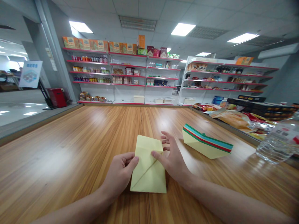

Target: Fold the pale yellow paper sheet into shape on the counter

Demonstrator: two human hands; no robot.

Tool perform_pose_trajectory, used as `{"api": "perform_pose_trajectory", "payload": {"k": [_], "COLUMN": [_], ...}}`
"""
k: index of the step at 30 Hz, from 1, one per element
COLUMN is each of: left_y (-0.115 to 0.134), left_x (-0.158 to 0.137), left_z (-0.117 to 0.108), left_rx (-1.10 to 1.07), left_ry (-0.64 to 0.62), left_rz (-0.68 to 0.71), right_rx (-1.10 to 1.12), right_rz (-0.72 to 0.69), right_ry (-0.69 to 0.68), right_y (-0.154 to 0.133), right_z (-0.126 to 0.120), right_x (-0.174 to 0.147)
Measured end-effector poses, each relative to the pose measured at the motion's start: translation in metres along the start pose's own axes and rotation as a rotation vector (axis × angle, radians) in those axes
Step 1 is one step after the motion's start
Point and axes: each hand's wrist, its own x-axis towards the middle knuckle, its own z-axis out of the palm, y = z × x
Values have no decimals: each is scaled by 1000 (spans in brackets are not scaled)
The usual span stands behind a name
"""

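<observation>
A folded sheet of pale yellow paper point(149, 174) is in front of me, a diagonal fold edge running across its lower half. My left hand point(122, 168) pinches its left edge between thumb and curled fingers. At the right edge, my right hand point(171, 155) has its thumb on the paper's face, with some fingers behind or beside the edge and the upper fingers spread apart. To the right, a folded paper boat point(205, 143) rests on the table, pale yellow with green, blue, white and red stripes along its top.
The wooden table point(70, 161) stretches toward shelves point(128, 79) stocked with boxes, cans and packets. On the right stand a clear plastic bottle point(275, 143) and, behind it, snack bags point(235, 119) and black boxes point(259, 107). A sign board point(30, 74) stands at the far left.
</observation>
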Motion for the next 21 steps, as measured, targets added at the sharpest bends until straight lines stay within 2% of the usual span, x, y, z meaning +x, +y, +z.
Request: {"api": "perform_pose_trajectory", "payload": {"k": [2,4,7,11,16,18,21], "left_y": [-2,-3,-1,5,11,10,6], "left_x": [0,-2,-5,-9,-13,-14,-13], "left_z": [0,0,4,10,12,11,9], "left_rx": [15,8,-48,-220,-450,-498,-583], "left_ry": [-32,-79,-151,-233,-417,-437,-391], "left_rz": [13,31,32,26,-5,-23,-81], "right_rx": [-202,-266,-217,-161,-112,-99,-97], "right_rz": [-116,-138,-107,-114,-105,-93,-90], "right_ry": [-5,-77,-136,-78,-55,-57,-57], "right_y": [-2,-3,-6,-10,-14,-15,-15], "right_z": [-2,-3,-3,-2,-1,0,1], "right_x": [0,-1,-2,-4,-5,-5,-5]}}
